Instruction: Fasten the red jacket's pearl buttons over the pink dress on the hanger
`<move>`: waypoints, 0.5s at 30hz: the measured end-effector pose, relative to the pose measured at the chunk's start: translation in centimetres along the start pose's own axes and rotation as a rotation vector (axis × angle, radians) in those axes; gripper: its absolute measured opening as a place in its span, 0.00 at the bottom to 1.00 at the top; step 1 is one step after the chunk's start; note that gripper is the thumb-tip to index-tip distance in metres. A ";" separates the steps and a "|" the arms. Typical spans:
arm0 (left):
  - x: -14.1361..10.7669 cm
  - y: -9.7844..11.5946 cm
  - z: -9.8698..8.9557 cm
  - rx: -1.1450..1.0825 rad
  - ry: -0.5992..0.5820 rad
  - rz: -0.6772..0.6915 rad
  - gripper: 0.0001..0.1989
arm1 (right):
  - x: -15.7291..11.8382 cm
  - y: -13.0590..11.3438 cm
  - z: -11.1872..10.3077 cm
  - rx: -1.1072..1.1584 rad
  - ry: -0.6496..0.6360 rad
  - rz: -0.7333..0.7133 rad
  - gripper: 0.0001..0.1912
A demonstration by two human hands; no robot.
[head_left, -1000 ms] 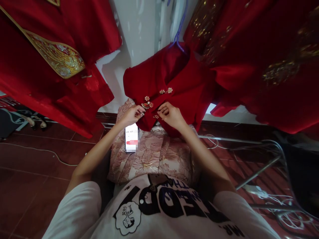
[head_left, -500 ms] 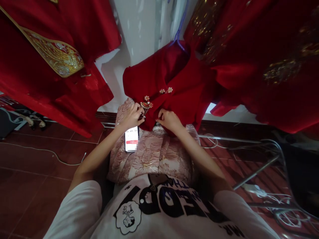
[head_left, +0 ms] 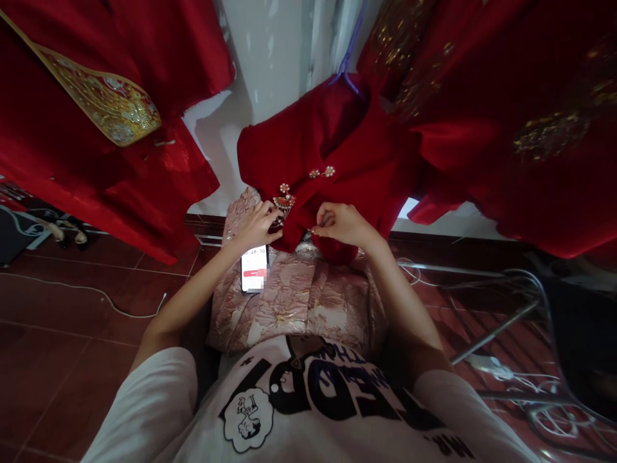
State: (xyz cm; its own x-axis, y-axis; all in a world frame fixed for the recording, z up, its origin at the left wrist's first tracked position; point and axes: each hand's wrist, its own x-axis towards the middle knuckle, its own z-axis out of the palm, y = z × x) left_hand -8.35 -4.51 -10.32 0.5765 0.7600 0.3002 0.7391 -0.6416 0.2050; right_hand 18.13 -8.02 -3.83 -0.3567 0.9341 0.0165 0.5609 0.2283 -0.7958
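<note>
I see the jacket (head_left: 284, 154) on a hanger (head_left: 345, 68), its upper clasp (head_left: 322, 173) joined, its front unfastened below. My right hand (head_left: 344, 224) pinches that lower front; my left hand (head_left: 258, 225) curls beside the brooch (head_left: 284, 200), too dim to tell its grip.

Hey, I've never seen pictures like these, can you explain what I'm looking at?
There's no machine here, just a person's two bare hands, filmed in every picture by one camera worn on their head, looking forward and down. In front is a red garment with a blue hanger at its neck. Below it, a lit phone lies on pink patterned cloth. The left hand is at a beaded ornament on the garment. The right hand is near its lower front edge; anything pinched there is too small to identify.
</note>
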 end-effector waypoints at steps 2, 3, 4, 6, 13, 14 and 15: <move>0.1 -0.2 0.4 -0.018 0.001 0.013 0.14 | -0.2 -0.1 -0.4 0.015 -0.004 0.007 0.10; 0.1 -0.2 0.6 -0.027 0.004 0.013 0.13 | -0.2 -0.2 -0.5 0.019 -0.010 0.010 0.10; 0.2 -0.2 0.8 -0.035 0.009 0.010 0.11 | -0.3 -0.2 -0.7 0.020 -0.018 0.014 0.10; 0.2 -0.1 1.0 -0.047 0.019 -0.005 0.09 | -0.4 -0.3 -0.9 0.013 -0.033 0.013 0.10; 0.4 -0.9 0.3 -0.144 0.013 0.005 0.07 | -0.6 -0.1 -1.4 0.010 -0.108 -0.049 0.12; 0.5 -1.3 0.1 -0.176 0.013 0.007 0.07 | -0.6 -0.1 -1.4 0.008 -0.110 -0.046 0.12; 0.6 -1.7 -0.2 -0.200 0.018 0.000 0.08 | -0.6 -0.1 -1.4 0.004 -0.108 -0.044 0.12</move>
State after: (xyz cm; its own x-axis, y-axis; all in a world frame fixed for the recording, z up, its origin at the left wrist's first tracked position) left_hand -9.27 -2.97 -10.31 0.5690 0.7589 0.3166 0.6537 -0.6510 0.3857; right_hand 19.39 -8.23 -2.89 -0.4594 0.8881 -0.0138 0.5399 0.2668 -0.7983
